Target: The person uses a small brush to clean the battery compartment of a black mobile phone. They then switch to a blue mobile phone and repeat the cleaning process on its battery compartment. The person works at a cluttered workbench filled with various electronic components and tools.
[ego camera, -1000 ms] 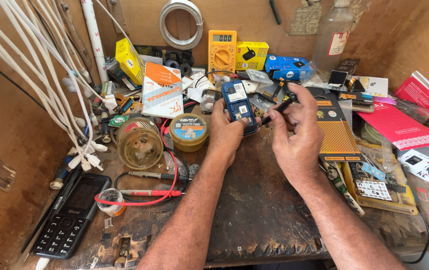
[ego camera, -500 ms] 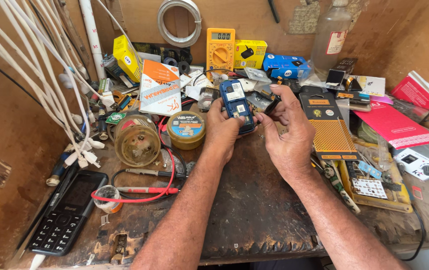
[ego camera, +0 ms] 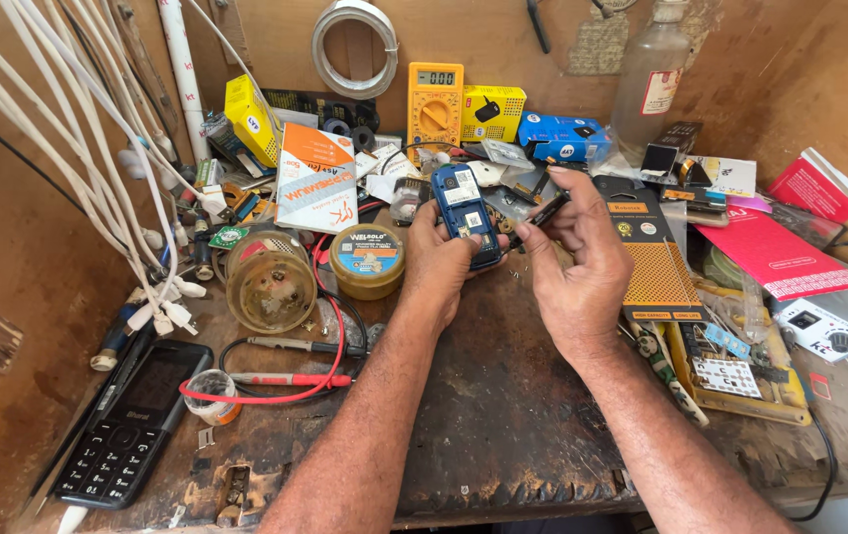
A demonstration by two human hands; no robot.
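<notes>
my left hand (ego camera: 441, 259) grips the open blue phone (ego camera: 467, 213) above the bench (ego camera: 503, 415); my right hand (ego camera: 579, 262) has swung the black tool (ego camera: 544, 213) back toward it, pinched tight.

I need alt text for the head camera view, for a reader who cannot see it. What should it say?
The left hand holds an opened blue phone over a cluttered wooden workbench, while the right hand holds a thin black tool beside it. A yellow multimeter, a round tin and a black keypad phone lie nearby.
</notes>
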